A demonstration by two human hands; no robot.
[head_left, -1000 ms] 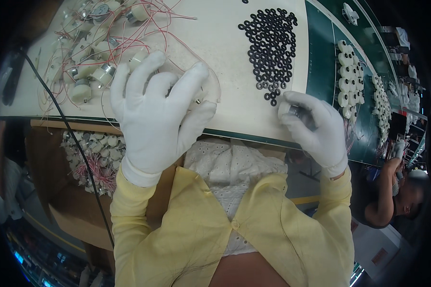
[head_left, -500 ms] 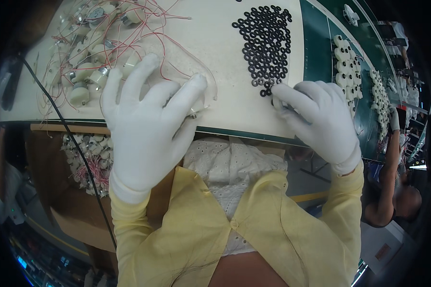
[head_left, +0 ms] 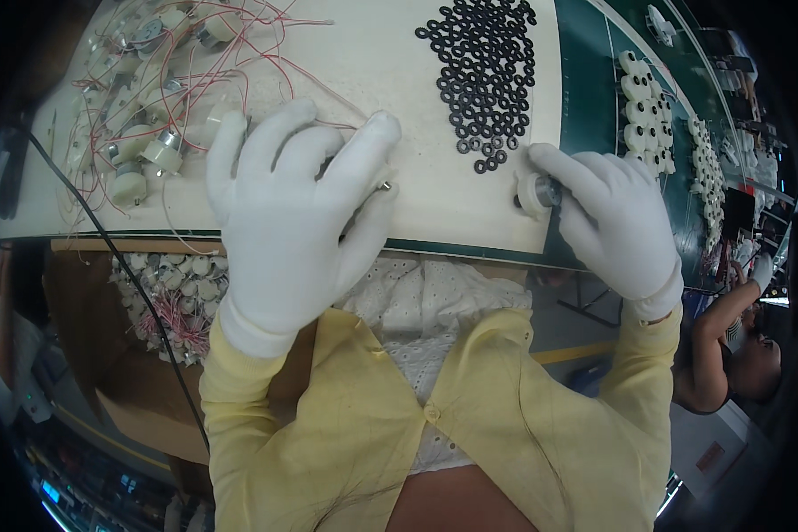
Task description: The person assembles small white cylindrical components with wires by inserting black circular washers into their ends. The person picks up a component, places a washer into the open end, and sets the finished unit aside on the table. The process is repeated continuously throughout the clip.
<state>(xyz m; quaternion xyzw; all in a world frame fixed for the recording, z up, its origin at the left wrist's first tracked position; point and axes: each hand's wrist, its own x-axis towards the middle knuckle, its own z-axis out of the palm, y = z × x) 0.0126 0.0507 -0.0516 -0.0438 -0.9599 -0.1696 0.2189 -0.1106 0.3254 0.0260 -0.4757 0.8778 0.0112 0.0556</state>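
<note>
My left hand [head_left: 297,208], in a white glove, is above the near edge of the white work sheet [head_left: 363,53]. Thumb and index finger close on a small part, of which mainly a metal tip [head_left: 384,185] shows; the rest is hidden. In a white glove too, my right hand [head_left: 612,217] pinches a small motor [head_left: 534,193] with a round cream housing and a metal body, with a dark spot at its left end. Small black rings [head_left: 483,80] lie in a patch to the upper left of this hand. Loose cream motors [head_left: 162,152] with red wires are heaped beyond my left hand.
Rows of cream motors with black rings [head_left: 643,115] stand on the green mat [head_left: 585,97] at the right. Below the table's edge at the left is a cardboard box [head_left: 142,390] of more wired motors. A black cable [head_left: 106,230] crosses there. A co-worker [head_left: 718,355] is far right.
My right hand has moved slightly right, away from the black rings, and the motor in it now shows. My left hand has shifted a little right, still pinching its part.
</note>
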